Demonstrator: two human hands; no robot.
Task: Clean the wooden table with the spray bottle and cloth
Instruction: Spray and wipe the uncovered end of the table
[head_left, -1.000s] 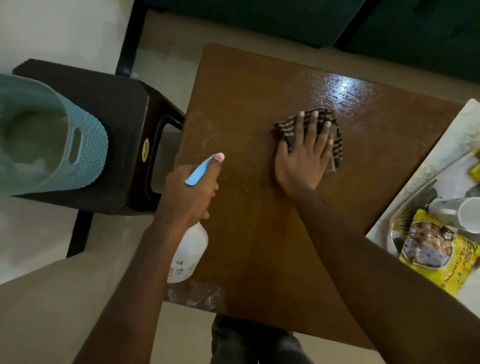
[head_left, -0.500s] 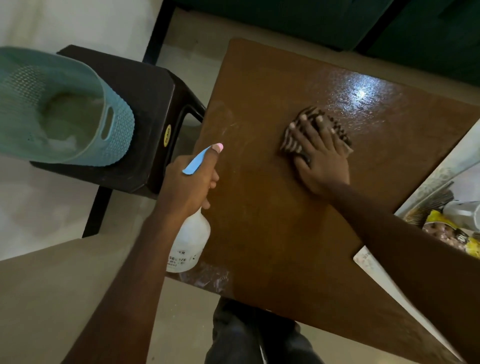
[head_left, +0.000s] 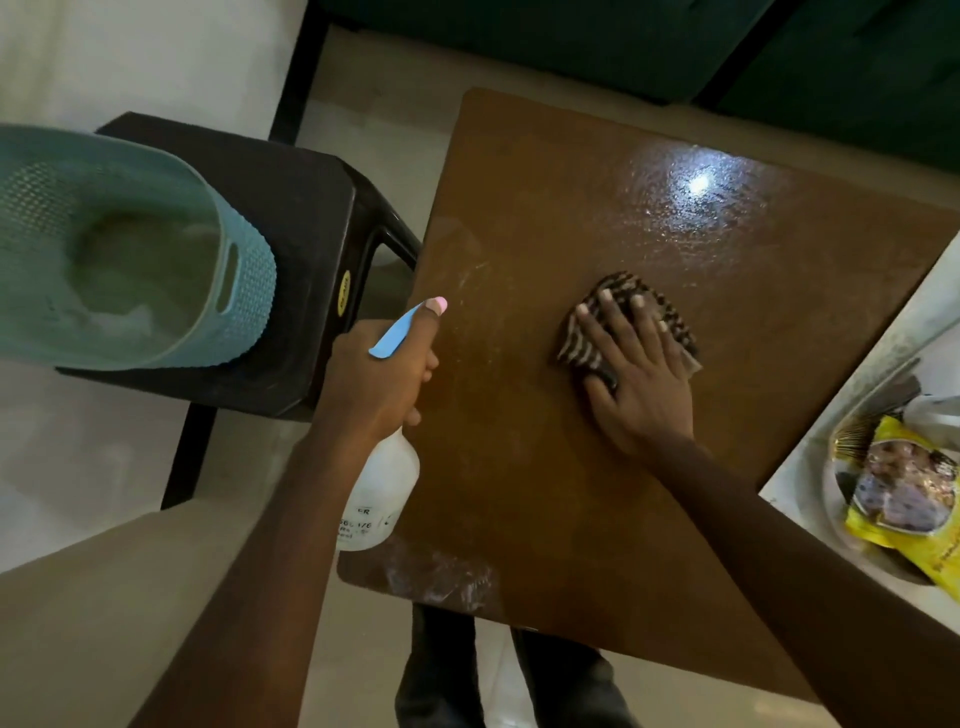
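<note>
Directly under right hand (head_left: 636, 379), the cloth (head_left: 579, 345).

On my left I see a teal perforated basket (head_left: 244, 291) standing on a dark plastic stool (head_left: 311, 208). At my far right, a yellow snack packet (head_left: 904, 499) lies in a pale dish (head_left: 829, 493) on a white surface (head_left: 878, 332). Dark green upholstery (head_left: 519, 36) runs along the top.

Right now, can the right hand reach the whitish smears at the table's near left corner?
Probably yes: only bare brown wooden table lies between the right hand and the whitish smears.
</note>
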